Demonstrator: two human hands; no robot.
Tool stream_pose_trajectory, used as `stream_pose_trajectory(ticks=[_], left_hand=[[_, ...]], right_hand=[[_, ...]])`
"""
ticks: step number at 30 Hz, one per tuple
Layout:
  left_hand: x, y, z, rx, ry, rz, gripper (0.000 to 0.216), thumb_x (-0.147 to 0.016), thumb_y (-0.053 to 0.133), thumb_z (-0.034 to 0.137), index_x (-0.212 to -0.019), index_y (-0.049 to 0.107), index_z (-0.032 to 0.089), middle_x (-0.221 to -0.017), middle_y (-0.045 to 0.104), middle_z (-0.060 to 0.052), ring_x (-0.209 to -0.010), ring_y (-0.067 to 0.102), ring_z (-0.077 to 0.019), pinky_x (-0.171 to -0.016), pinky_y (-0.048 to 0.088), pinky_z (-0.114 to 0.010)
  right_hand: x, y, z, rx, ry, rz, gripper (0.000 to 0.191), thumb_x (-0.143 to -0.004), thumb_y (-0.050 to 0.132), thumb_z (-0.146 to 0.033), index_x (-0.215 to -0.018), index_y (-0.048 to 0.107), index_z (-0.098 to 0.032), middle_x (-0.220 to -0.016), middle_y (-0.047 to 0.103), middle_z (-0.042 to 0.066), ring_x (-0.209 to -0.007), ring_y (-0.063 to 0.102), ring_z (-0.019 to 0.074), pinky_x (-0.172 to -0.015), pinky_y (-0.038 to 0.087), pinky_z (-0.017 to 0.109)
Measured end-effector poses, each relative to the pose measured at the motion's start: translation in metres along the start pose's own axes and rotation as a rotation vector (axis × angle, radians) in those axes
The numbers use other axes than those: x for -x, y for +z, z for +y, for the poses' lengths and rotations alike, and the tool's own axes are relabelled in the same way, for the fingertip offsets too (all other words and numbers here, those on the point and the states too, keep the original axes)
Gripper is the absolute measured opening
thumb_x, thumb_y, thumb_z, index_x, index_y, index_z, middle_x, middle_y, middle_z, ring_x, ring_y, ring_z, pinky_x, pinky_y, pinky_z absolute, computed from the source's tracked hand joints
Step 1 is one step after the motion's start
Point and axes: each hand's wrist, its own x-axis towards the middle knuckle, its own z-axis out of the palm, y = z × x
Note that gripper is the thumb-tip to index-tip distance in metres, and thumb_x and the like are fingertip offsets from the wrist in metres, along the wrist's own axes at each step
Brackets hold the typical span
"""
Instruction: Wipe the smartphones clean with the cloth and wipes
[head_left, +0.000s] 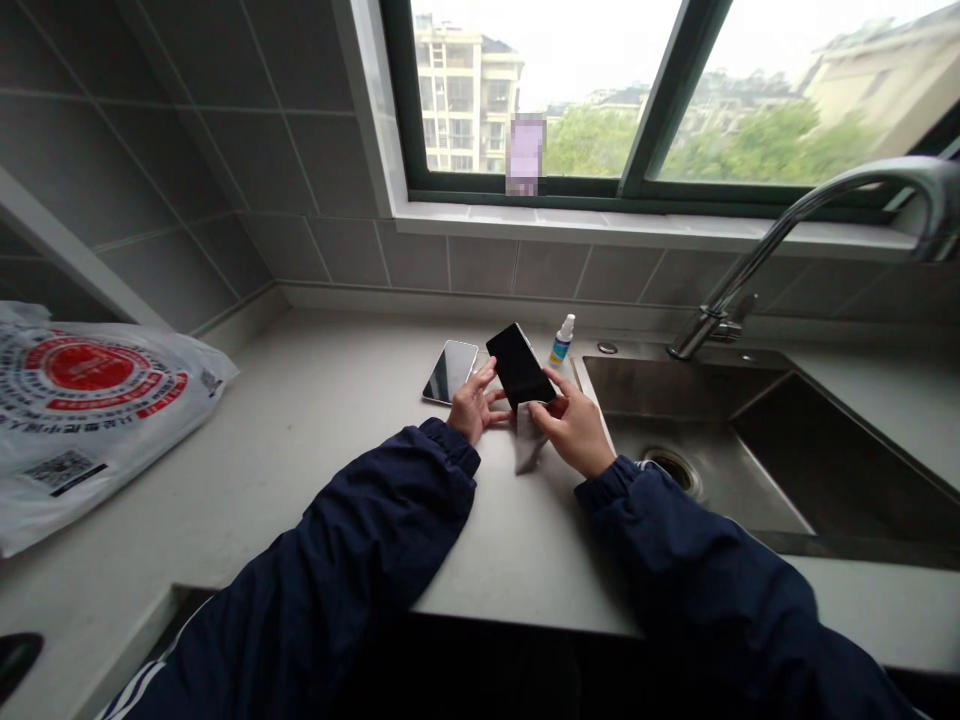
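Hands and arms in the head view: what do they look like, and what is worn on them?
The left hand and right hand are bare, no gloves. The sleeves are dark navy with gathered elastic cuffs; white stripes run down the left one.

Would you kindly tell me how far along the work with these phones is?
Done: nothing visibly finished; the second phone lies flat on the counter. In hand: left hand and right hand hold the black phone tilted above it, a grey cloth hanging below. Left: the spray bottle stands upright behind; whether either screen is clean cannot be told.
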Motion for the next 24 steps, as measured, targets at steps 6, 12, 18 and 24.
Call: stream_pose_trajectory(ticks=[6, 12, 18, 24], left_hand=[[-0.001, 0.002, -0.005, -0.023, 0.053, -0.012, 0.088, -0.078, 0.068, 0.031, -0.159, 0.032, 0.030, -0.160, 0.042, -0.006, -0.128, 0.057, -0.0260, -0.081, 0.056, -0.029], [-0.009, -0.001, -0.016, -0.069, 0.064, 0.036, 0.116, -0.070, 0.074, 0.010, -0.163, 0.009, 0.033, -0.165, 0.032, -0.009, -0.141, 0.048, -0.0254, -0.104, 0.049, -0.035], [-0.016, -0.011, -0.023, -0.346, 0.289, 0.050, 0.090, -0.077, 0.070, 0.015, -0.158, 0.033, 0.029, -0.169, 0.022, -0.006, -0.157, 0.016, -0.0235, -0.121, 0.032, -0.041], [-0.014, -0.015, -0.018, -0.606, 0.457, 0.094, 0.074, -0.073, 0.078, 0.023, -0.143, 0.055, 0.020, -0.157, 0.044, -0.013, -0.153, 0.028, -0.0294, -0.127, 0.014, -0.043]], right_hand=[[-0.004, 0.007, 0.009, -0.406, 0.300, -0.061, 0.096, -0.070, 0.082, -0.043, -0.151, 0.044, -0.009, -0.075, 0.070, 0.001, -0.057, 0.056, 0.0127, -0.048, 0.044, 0.023], [0.000, 0.013, 0.007, -0.503, 0.362, -0.127, 0.080, -0.067, 0.085, -0.042, -0.138, 0.059, -0.014, -0.066, 0.066, -0.003, -0.045, 0.045, 0.0082, -0.036, 0.030, 0.019], [0.001, 0.012, 0.006, -0.484, 0.370, -0.172, 0.075, -0.070, 0.082, -0.037, -0.137, 0.059, -0.013, -0.067, 0.066, -0.002, -0.047, 0.049, 0.0095, -0.037, 0.035, 0.020], [0.001, 0.011, 0.006, -0.455, 0.361, -0.211, 0.073, -0.071, 0.081, -0.035, -0.137, 0.061, -0.011, -0.067, 0.066, -0.003, -0.045, 0.044, 0.0076, -0.037, 0.032, 0.020]])
